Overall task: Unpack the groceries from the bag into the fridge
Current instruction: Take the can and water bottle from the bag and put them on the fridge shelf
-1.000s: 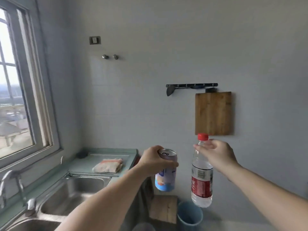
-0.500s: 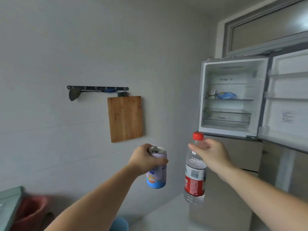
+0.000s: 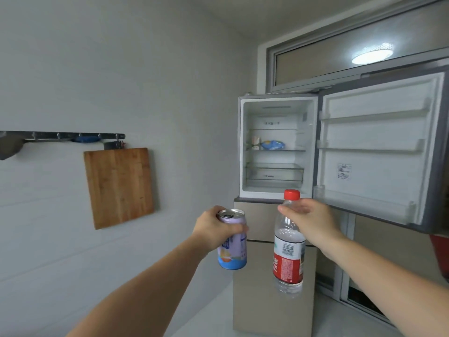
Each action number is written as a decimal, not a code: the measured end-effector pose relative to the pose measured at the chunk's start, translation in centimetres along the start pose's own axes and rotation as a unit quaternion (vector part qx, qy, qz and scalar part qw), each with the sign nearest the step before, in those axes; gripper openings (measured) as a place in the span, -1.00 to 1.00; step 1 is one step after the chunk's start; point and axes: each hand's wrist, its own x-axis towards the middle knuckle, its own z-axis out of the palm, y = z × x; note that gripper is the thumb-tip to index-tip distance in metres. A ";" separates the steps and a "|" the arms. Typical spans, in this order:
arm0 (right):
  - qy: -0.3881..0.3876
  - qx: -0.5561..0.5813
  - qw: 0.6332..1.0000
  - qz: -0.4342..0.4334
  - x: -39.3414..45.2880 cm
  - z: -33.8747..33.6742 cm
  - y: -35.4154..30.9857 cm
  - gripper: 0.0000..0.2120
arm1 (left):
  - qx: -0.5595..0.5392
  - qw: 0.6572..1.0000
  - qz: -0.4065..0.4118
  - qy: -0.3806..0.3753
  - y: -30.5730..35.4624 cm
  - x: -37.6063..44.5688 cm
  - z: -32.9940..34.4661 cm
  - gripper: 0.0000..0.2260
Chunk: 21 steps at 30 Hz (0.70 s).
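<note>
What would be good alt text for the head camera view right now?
A person's left hand grips a purple can and the right hand holds a water bottle by its neck, both raised toward an open fridge. A wooden cutting board hangs on the left wall.

Hands hold can (image 3: 232, 242) and bottle (image 3: 289, 249) before open fridge (image 3: 277, 147).

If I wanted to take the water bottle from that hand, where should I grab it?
Probably the red label band on the water bottle, coming from below or from its left side. The right hand already pinches the neck under the red cap, and the bottle hangs upright, so its wide round body is free for your grip.
</note>
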 end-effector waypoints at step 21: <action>0.023 -0.041 0.999 -0.026 17.7 2.8 7.2 -0.80 | -0.015 1.000 0.023 0.005 -2.1 20.9 8.1 -0.62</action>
